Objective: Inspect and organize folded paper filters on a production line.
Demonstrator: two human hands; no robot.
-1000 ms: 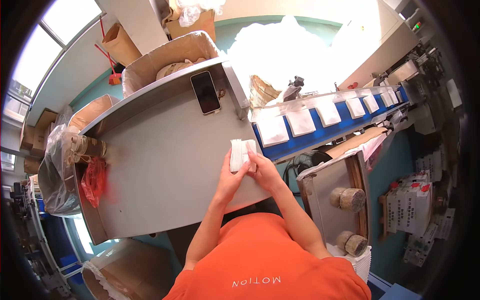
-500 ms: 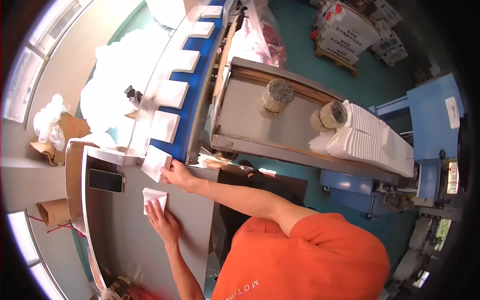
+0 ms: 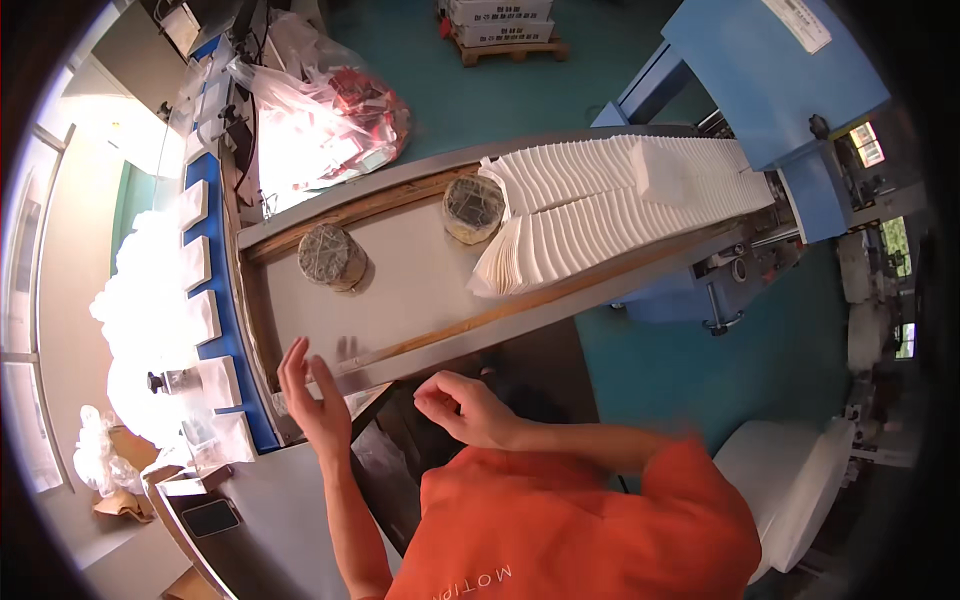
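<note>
My left hand (image 3: 318, 402) is raised by the near edge of the metal-rimmed tray (image 3: 520, 322), its fingers stretched out and holding nothing. To its right, my right hand (image 3: 472, 410) hovers in front of my chest with curled fingers and nothing visible in them. Inside the tray stand two round blocks wrapped in clear tape, the left block (image 3: 332, 256) and the right block (image 3: 473, 208). Two long rows of folded white napkins (image 3: 570, 240) stand on edge behind the right block. One white stack (image 3: 658, 172) lies on top of them.
On my left, a blue conveyor belt (image 3: 232, 337) carries several white napkin stacks (image 3: 203, 318). A phone (image 3: 211, 517) lies on the grey table (image 3: 290, 520). Beyond the tray is a clear bag of red and white scraps (image 3: 365, 115). Blue machinery (image 3: 770, 80) stands at the tray's right end.
Both hands have left the white napkin stacks at the belt's end and on the grey table, moving over to the tray's near side. My view has turned right, toward the tray.
</note>
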